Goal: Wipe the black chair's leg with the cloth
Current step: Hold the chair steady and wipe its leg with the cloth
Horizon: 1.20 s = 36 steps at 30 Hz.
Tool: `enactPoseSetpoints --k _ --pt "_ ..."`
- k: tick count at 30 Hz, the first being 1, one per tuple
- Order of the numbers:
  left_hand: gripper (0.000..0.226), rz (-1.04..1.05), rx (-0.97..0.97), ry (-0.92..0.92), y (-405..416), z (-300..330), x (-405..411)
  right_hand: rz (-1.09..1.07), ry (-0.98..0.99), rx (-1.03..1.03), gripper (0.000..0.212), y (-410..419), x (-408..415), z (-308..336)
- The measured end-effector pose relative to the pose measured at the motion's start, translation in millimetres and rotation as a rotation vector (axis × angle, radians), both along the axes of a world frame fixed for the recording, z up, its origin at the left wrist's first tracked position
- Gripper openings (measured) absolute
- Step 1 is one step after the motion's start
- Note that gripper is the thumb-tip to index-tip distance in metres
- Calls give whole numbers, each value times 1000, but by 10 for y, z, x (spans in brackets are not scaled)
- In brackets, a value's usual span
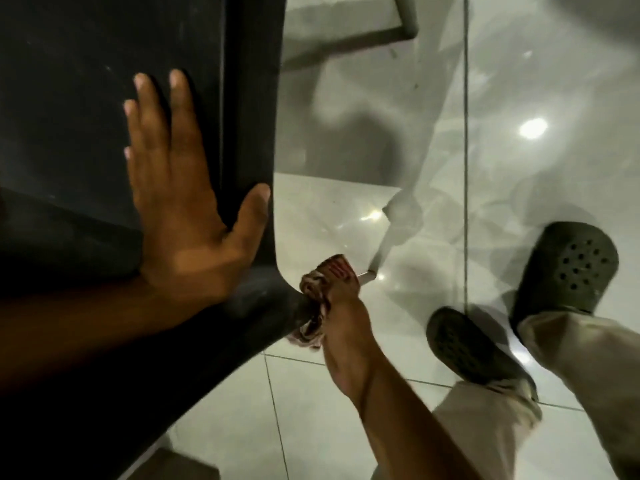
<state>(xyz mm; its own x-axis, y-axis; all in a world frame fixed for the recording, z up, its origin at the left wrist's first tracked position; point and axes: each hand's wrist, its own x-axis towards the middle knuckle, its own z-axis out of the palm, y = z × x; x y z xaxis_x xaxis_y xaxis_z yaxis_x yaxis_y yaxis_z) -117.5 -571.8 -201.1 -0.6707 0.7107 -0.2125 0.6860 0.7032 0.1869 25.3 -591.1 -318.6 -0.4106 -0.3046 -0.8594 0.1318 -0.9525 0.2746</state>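
Observation:
The black chair [86,109] fills the left half of the view, seen from above. My left hand [180,202] lies flat on its seat with fingers spread and the thumb hooked over the right edge. The chair's leg [273,306] runs down and to the right from the seat corner, ending in a pale foot [367,277] on the floor. My right hand [341,327] is wrapped around the leg low down, holding a pinkish patterned cloth [323,282] bunched around it.
Glossy pale floor tiles [346,427] reflect lights. My two feet in dark perforated clogs [568,268] stand at the right, close to the chair leg. A grey tubular frame [405,26] rests on the floor at the top.

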Motion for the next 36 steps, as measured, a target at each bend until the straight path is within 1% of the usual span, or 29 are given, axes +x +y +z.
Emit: enactPoseSetpoints --k 1,2,4,5,6,8,11,15,17,19,22,24,26,28,29,31,33,36 --pt "93 4 1 -3 -7 11 5 -15 28 41 27 -54 3 29" --pt "93 3 0 -3 -9 18 11 -89 13 81 28 -76 5 38" --pt "93 -1 -11 7 -2 19 3 -238 -76 102 23 -113 7 -72" --pt "93 0 -10 3 6 14 9 -287 -148 130 18 -153 25 -201" --pt "94 5 -8 -3 4 7 10 -307 -196 155 20 -175 16 -363" --pt "94 11 4 -4 -6 -2 0 -227 -254 183 28 -208 50 -778" --pt "95 -9 -1 2 -2 -6 -18 4 -253 179 27 -238 151 -1407" --pt "97 -14 -3 8 -25 3 -38 176 -254 153 33 -296 161 -1945" --pt "98 -19 -7 8 -35 -11 -46 258 -244 168 35 -303 129 -2037" --pt "98 -25 -10 7 -36 -13 -42 313 -265 145 40 -257 140 -1935" --pt "97 -12 -2 -1 -23 -1 -33 345 -251 181 35 -112 87 -1609" --pt "95 -11 11 1 -13 8 -16 431 -161 253 33 -30 13 -1268" --pt "94 0 5 15 -2 2 -11 442 -104 237 33 41 -42 -833" --pt "93 4 -8 33 -1 14 -9 458 -5 305 28 121 -56 -336" --pt "93 5 -18 38 -2 19 -7 451 57 346 24 157 -63 -105" --pt "92 7 -40 40 -13 18 -12 362 96 349 21 197 -39 207" --pt "91 7 -56 42 -22 27 -13 335 107 367 23 185 -49 303" --pt "90 0 -58 44 -28 20 -14 388 42 402 21 128 -96 45"
